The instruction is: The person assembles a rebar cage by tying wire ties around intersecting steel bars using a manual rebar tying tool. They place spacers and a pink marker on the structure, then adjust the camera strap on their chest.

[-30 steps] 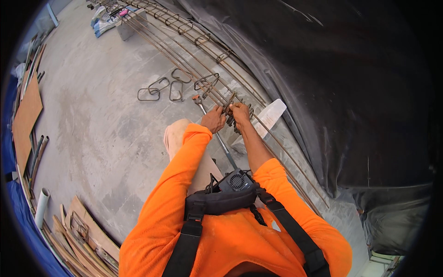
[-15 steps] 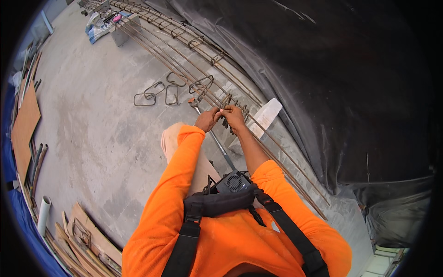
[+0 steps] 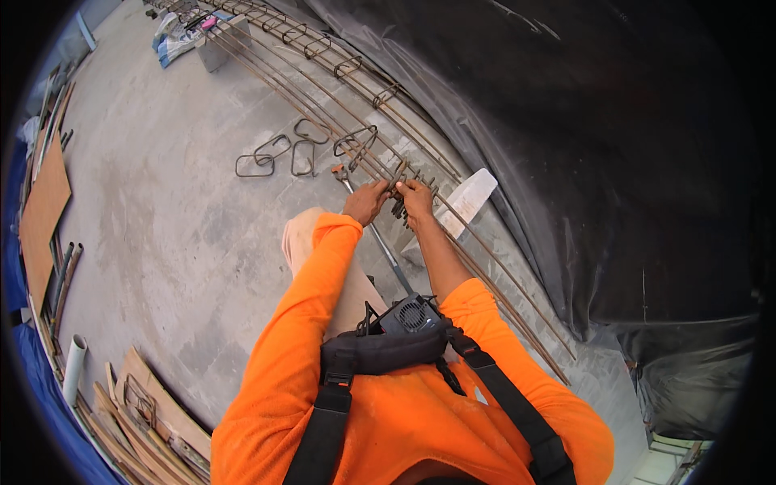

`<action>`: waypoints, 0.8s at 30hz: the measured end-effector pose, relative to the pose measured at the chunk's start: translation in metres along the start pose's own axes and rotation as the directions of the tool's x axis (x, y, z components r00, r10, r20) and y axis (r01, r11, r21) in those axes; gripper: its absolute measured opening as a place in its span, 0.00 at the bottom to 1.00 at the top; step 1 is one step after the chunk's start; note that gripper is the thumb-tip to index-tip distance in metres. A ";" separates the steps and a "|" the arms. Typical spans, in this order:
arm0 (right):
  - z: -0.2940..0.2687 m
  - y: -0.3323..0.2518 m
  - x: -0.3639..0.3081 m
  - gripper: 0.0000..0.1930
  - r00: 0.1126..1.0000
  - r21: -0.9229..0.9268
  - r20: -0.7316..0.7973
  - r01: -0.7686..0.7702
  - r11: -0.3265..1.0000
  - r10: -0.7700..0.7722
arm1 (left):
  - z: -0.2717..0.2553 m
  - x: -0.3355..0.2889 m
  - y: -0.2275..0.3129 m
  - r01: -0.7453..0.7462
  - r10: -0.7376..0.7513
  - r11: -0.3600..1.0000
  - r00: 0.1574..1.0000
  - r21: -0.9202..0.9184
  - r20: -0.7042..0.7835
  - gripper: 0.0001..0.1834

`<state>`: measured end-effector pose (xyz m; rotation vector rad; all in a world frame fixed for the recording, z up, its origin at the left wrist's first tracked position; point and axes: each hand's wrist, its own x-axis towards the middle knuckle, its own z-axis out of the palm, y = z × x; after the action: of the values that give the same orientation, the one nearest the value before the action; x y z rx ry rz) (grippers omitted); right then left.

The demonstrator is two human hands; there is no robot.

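Observation:
Long steel rebars (image 3: pixel 279 84) run diagonally from the upper left toward the lower right. Around them, a bunch of bent rebar stirrups (image 3: pixel 399 212) hangs close together. My left hand (image 3: pixel 369 202) is closed at the bunch's left side, fingers pinched on a stirrup. On the right side, my right hand (image 3: pixel 415 200) also pinches a stirrup, thumb toward the left hand. The fingers partly hide what they grip. One more tilted stirrup (image 3: pixel 356 144) sits on the bars just beyond. A long-handled tool (image 3: pixel 380 241) with an orange tip lies below my left hand.
Several loose stirrups (image 3: pixel 302 158) lie on the concrete floor. Pale blocks (image 3: pixel 467 199) (image 3: pixel 223 47) support the bars. A tied rebar cage (image 3: pixel 323 50) runs alongside black plastic sheeting (image 3: pixel 614 162). Wood boards (image 3: pixel 45 214) and a pipe (image 3: pixel 74 368) lie along the left.
My two hands have come slightly apart at the stirrup bunch, the right one shifting a little to the right. The view has tilted slightly; the loose stirrups lie as before.

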<state>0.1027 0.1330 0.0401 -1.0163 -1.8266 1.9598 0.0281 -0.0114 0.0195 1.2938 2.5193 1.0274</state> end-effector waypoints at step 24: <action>0.010 -0.015 -0.005 0.17 0.852 -0.725 0.220 0.469 0.505 -0.475 | 0.028 -0.008 0.001 0.086 -0.142 0.936 0.980 -0.342 -0.142 0.10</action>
<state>0.0959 0.1245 0.0556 -0.5509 -2.6431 0.8169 0.0451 -0.0026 -0.0026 0.9913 2.3546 1.5097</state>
